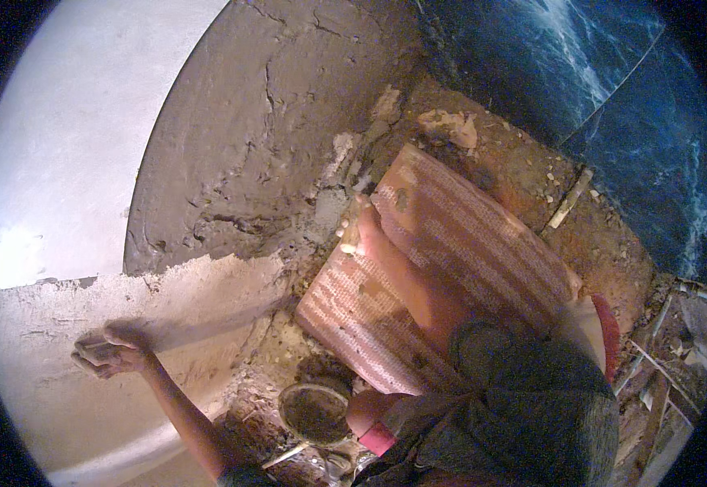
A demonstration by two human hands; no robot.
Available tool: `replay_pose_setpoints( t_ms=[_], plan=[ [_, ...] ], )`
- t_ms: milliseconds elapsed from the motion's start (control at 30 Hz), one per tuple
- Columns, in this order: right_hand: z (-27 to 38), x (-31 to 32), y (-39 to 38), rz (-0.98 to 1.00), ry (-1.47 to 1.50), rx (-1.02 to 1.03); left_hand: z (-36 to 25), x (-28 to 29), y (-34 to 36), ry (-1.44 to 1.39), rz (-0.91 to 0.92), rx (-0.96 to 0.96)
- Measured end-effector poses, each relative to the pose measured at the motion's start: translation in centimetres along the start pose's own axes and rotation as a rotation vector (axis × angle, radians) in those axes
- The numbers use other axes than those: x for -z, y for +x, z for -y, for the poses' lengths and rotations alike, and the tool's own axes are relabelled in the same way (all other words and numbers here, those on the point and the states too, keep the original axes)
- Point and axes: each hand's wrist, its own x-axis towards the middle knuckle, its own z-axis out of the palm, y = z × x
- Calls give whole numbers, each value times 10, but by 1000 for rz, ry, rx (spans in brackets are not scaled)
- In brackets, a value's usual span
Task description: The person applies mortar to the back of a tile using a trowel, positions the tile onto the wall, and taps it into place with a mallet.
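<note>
At the lower left, my left hand (pixel 118 354) is raised beside the rough beige wall strip (pixel 183 300). Its fingers curl around a grey lump (pixel 98 351) that looks like mortar. My right hand (pixel 359 227) is closed at the foot of the wet grey mortar coat (pixel 232 138), near the wall's bottom corner. A pale grey patch (pixel 333 207) lies right beside its fingers; whether the hand grips a tool there, I cannot tell. My right forearm (pixel 418 288) reaches over a pink-brown striped sheet (pixel 451 227) on the ground. Cracks and ridges run through the mortar.
A round pan (pixel 315 411) with dark contents stands by my knee, a pale stick (pixel 286 454) beside it. Blue marbled tiles (pixel 637 138) cover the upper right. Loose rubble (pixel 605 243) and a short stick (pixel 570 199) line their foot. Debris (pixel 670 365) lies at right.
</note>
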Motion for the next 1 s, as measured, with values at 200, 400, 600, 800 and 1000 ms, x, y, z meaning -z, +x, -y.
replay_pose_setpoints(
  t_ms=[200, 400, 600, 800, 1000],
  plan=[
    [-21, -23, -15, -1, -18, 14, -23, 3, 13, -47, 4, 28],
    [-50, -62, -63, 63, 14, 10, -24, 2, 16, -38, 9, -24],
    [-59, -27, -103, 94, -17, -151, -16, 4, 6, -91, -26, 97],
    [8, 20, -24, -86, 160, 5, -18, 1, 8, -87, 1, 49],
    [32, 42, 46, 116, 208, 56, -17, -3, 7, -101, -32, 27]
  ],
)
